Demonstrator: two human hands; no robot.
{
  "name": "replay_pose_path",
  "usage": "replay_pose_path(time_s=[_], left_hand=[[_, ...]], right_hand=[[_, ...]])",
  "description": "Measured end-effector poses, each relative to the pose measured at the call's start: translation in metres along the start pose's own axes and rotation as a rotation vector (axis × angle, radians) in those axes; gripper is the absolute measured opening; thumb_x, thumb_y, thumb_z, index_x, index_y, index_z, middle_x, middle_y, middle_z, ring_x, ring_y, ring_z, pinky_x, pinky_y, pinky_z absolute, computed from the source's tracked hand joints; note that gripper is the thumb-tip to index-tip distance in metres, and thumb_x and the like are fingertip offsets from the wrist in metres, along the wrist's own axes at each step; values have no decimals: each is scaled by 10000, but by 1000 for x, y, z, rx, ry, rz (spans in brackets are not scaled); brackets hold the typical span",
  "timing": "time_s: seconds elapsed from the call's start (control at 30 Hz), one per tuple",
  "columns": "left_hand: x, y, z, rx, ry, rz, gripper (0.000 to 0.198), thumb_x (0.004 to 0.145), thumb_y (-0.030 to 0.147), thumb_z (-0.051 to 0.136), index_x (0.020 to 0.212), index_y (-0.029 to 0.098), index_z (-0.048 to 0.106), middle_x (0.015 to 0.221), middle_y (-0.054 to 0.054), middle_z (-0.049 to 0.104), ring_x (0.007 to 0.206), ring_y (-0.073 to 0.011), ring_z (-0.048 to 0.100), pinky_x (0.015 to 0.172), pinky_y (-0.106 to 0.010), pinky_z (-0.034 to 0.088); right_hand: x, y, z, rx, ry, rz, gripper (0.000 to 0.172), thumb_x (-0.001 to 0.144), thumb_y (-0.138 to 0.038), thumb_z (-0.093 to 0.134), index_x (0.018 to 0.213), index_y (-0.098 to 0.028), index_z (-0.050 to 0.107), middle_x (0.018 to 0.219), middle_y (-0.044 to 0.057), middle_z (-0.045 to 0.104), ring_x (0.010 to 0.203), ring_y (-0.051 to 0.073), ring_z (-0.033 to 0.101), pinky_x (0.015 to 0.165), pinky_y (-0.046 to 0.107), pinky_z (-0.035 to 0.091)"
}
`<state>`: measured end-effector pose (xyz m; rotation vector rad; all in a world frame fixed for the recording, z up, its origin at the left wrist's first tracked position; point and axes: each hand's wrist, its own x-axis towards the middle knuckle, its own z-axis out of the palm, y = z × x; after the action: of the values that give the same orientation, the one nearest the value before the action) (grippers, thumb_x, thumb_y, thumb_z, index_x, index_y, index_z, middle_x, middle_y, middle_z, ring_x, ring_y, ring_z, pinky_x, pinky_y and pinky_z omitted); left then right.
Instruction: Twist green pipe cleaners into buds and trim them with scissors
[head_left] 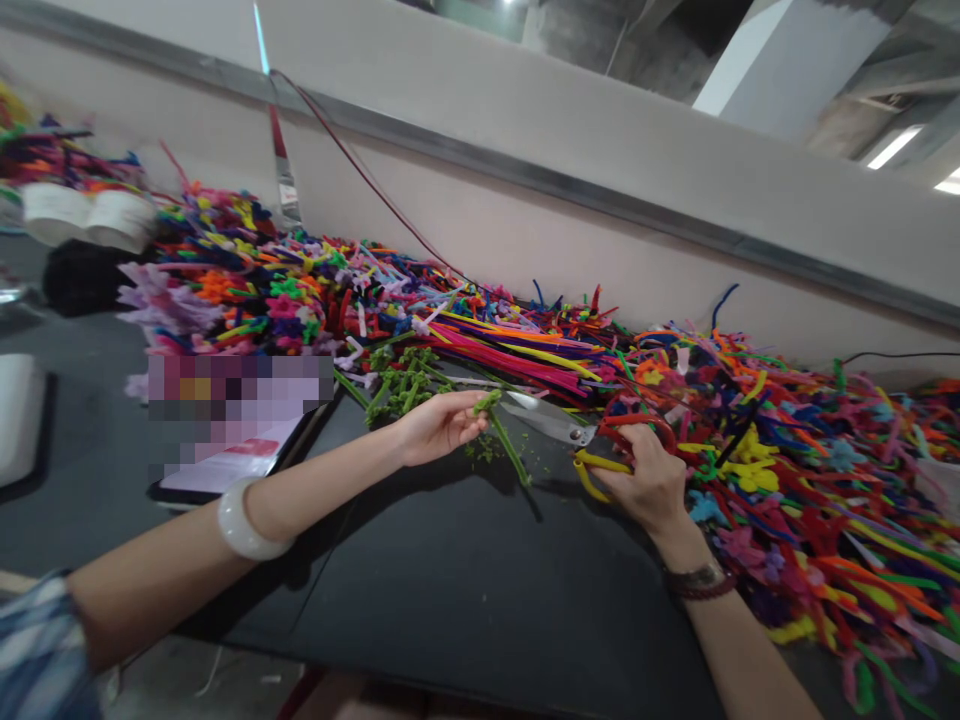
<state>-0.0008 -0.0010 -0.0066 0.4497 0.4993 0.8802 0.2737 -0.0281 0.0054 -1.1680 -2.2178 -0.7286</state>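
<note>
Between the fingertips of my left hand (pixel 444 428) is a green pipe cleaner (pixel 511 447), folded at the top, its straight end slanting down to the right. My right hand (pixel 651 478) grips scissors (pixel 553 424) by their red and yellow handles. The blades point left and lie close to the top of the green piece; I cannot tell whether they touch it. Tiny green clippings (pixel 491 452) are scattered on the dark table (pixel 480 590) below. Behind my left hand sits a heap of twisted green pieces (pixel 401 385).
Colourful pipe cleaners (pixel 517 350) are piled along the wall, spreading down the right side. A phone (pixel 247 440) with a partly blurred screen leans at left. White cups (pixel 120 220), a black round object (pixel 86 278) and a white case (pixel 19 418) stand farther left.
</note>
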Motion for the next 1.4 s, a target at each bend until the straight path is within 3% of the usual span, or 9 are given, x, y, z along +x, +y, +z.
replay_pose_path(time_s=[0.17, 0.57, 0.8, 0.93, 1.1, 1.23, 1.4], left_hand=[[-3, -1, 3, 35, -62, -27, 74, 703, 52, 512, 677, 111, 549, 541, -12, 526, 521, -67, 562, 459, -90, 462], [-2, -2, -1, 99, -167, -98, 15, 728, 85, 517, 726, 91, 531, 590, -27, 575, 524, -65, 569, 488, -115, 464], [-2, -3, -2, 128, -165, -80, 53, 743, 77, 489, 746, 84, 542, 552, -16, 553, 517, -65, 562, 485, -118, 453], [-2, -2, 0, 128, -140, -71, 45, 745, 87, 497, 759, 97, 539, 551, -11, 547, 534, -69, 563, 486, -123, 450], [-3, -1, 2, 126, -124, -75, 33, 737, 115, 525, 763, 108, 544, 507, 9, 517, 565, -86, 578, 514, -140, 460], [-1, -2, 0, 126, -75, -24, 79, 712, 93, 542, 784, 119, 561, 442, 31, 482, 541, -91, 580, 522, -148, 463], [2, -2, -3, 98, -1, 95, 64, 684, 81, 553, 640, 124, 533, 407, 48, 452, 415, -42, 496, 432, -111, 411]], right_hand=[[-1, 0, 1, -18, -38, 11, 304, 716, -405, 526, 887, -158, 476, 739, 69, 594, 589, 137, 555, 514, 222, 407], [2, -2, 3, -14, 99, -119, 267, 752, -373, 489, 882, -139, 479, 708, 58, 602, 613, 130, 575, 494, 191, 411], [6, -2, 1, -14, 119, -149, 219, 777, -342, 451, 856, -141, 483, 695, 55, 609, 611, 131, 587, 455, 191, 402], [7, -5, -2, 55, 118, -66, 216, 718, -319, 505, 866, -162, 485, 724, 48, 609, 602, 139, 583, 476, 210, 423], [9, -6, -2, 99, 23, 94, 392, 645, -370, 572, 954, -153, 463, 876, 94, 586, 742, 193, 582, 587, 269, 469], [9, -4, -3, 46, 69, -60, 393, 638, -378, 589, 941, -151, 482, 816, 79, 606, 726, 183, 592, 607, 255, 465], [6, 1, -3, -52, 171, -200, 346, 650, -382, 590, 879, -135, 509, 708, 66, 620, 647, 161, 596, 565, 234, 447]])
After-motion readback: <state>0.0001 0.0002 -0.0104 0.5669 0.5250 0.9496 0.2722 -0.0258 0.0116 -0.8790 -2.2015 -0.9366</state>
